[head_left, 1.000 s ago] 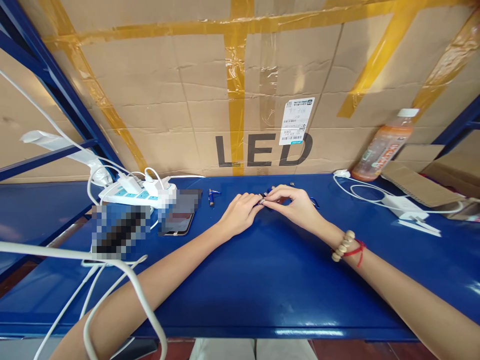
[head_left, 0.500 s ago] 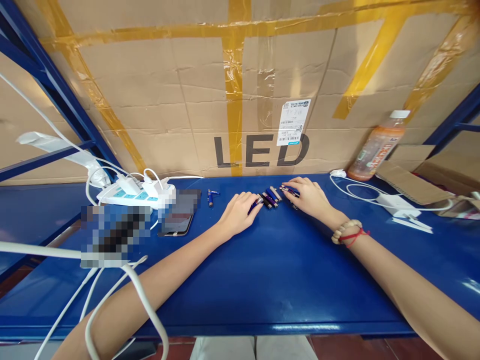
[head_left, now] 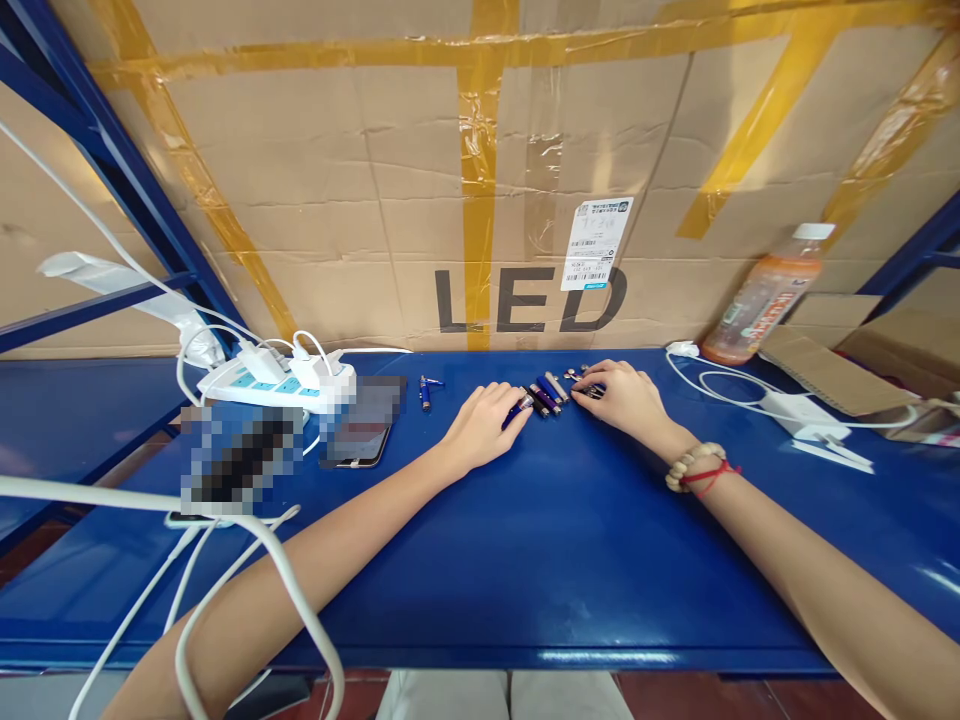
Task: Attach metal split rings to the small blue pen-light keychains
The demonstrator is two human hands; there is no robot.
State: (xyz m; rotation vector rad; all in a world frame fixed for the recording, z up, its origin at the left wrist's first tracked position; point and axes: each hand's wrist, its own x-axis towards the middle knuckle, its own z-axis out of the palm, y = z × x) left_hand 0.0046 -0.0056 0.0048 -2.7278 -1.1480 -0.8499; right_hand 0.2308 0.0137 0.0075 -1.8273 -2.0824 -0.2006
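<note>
My left hand (head_left: 486, 428) rests on the blue table with its thumb and fingers closed around a small blue tube with a silver end (head_left: 525, 402). Just right of it, several slim metal tubes (head_left: 548, 393), in blue, dark purple and silver, lie side by side at a slant. Beyond the row my right hand (head_left: 624, 398) is curled down, fingertips pressed over small silver and dark pieces (head_left: 596, 390) that are mostly hidden. Tiny silver bits (head_left: 570, 374) show by its fingertips. Farther left lies another small blue tube (head_left: 425, 394) with a short piece across it.
A phone (head_left: 361, 448) and a white power strip (head_left: 247, 385) with plugs stand left. White cables (head_left: 300, 590) cross over my left forearm. At right are a tilted bottle (head_left: 765, 305), a charger with cable (head_left: 806, 415) and an open carton (head_left: 900, 340). A large cardboard box (head_left: 300, 200) backs the table.
My right hand has drawn slightly toward me and curled more, uncovering tiny silver bits beyond its fingertips. My left hand keeps its hold; the view has shifted slightly.
</note>
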